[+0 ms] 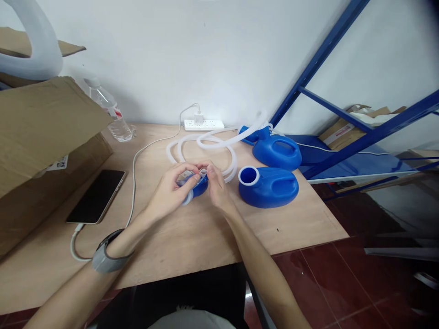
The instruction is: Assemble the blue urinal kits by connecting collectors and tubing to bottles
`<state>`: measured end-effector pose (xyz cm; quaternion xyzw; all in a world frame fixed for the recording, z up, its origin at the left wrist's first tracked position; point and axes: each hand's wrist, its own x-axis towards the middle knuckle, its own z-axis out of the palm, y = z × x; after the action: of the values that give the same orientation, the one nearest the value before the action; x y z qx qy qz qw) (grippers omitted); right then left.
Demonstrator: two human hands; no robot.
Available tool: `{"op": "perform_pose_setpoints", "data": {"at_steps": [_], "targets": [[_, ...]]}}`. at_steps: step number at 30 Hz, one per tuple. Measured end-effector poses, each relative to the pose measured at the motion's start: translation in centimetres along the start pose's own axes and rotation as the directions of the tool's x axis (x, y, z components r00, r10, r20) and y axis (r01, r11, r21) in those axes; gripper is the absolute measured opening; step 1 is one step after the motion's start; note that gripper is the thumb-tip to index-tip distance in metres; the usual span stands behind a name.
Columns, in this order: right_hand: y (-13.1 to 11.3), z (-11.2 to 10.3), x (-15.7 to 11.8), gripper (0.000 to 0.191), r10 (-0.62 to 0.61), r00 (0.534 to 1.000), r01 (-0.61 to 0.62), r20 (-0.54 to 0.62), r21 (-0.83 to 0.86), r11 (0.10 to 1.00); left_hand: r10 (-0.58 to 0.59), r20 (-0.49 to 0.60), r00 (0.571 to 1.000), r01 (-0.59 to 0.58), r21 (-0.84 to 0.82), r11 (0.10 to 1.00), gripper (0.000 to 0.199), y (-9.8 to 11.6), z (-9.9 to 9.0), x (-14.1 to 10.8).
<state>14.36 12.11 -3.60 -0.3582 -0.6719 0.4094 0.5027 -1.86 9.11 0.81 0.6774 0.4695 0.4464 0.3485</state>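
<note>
Okay, held part: blue-and-clear fitting (pixel 199 189), between our left hand (pixel 171 188) and right hand (pixel 218 186), long axis unclear
Grip: left curled round it, thumb on top; right fingertips at its right side, exact hold unclear
Near bottle (pixel 270 187): just right of our right hand, lying left-right, mouth leftmost
Beyond: coiled tubing (pixel 234 161) close behind our hands, rear bottle (pixel 278 153) past it

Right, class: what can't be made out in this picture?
All in the head view:
Blue part, full shape: covered by left hand and right hand.
Bottle label, wording: too small.
Cardboard box, contents: hidden by its flap.
White curved piece, full extent: cut off by top and left edges.
</note>
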Motion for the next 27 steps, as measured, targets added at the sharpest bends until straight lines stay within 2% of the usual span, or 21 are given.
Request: {"op": "perform_pose_setpoints", "data": {"at_steps": [3, 5, 8, 11, 13, 16, 18, 21, 27], "targets": [[0.1, 0.0, -0.1, 0.055, 0.011, 1.0, -0.011, -0.018, -0.037, 0.999, 0.143, -0.033, 0.989, -0.139, 0.104, 0.985, 0.021, -0.4, -0.4, -0.3], [0.3, 0.0, -0.1, 0.06, 0.048, 0.999, -0.049, -0.022, -0.059, 0.997, 0.159, -0.037, 0.987, -0.152, 0.149, 0.977, 0.023, -0.2, -0.7, -0.4], [0.4, 0.1, -0.3, 0.062, 0.074, 0.997, -0.073, 0.0, -0.079, 0.994, 0.076, 0.005, 0.997, -0.076, 0.177, 0.981, 0.026, 0.4, -1.1, -0.3], [0.1, 0.2, -0.5, 0.062, 0.063, 0.998, -0.063, -0.001, -0.116, 0.991, -0.08, 0.011, 0.997, 0.076, 0.188, 0.979, 0.03, 0.5, -1.5, 0.4], [-0.2, 0.2, -0.7, 0.061, 0.057, 0.998, -0.059, -0.016, -0.161, 0.985, -0.175, 0.05, 0.983, 0.163, 0.178, 0.97, 0.032, 0.2, -1.7, 1.0], [-0.8, 0.1, -0.9, 0.054, 0.063, 0.997, -0.069, -0.034, -0.205, 0.976, -0.268, 0.173, 0.948, 0.236, 0.187, 0.954, 0.032, -0.4, -2.1, 1.8], [-1.1, 0.1, -0.9, 0.045, 0.082, 0.996, -0.085, -0.027, -0.197, 0.977, -0.3, 0.222, 0.928, 0.26, 0.192, 0.946, 0.03, -0.6, -2.2, 2.1], [-1.2, 0.3, -0.7, 0.032, 0.095, 0.995, -0.091, 0.013, -0.164, 0.982, -0.297, 0.249, 0.922, 0.254, 0.19, 0.948, 0.033, -0.8, -2.1, 2.1], [-0.5, 0.2, -0.2, 0.015, 0.154, 0.987, -0.154, 0.044, -0.007, 0.988, -0.354, 0.215, 0.91, 0.332, 0.13, 0.934, 0.029, -0.8, -2.2, 1.9]]}}
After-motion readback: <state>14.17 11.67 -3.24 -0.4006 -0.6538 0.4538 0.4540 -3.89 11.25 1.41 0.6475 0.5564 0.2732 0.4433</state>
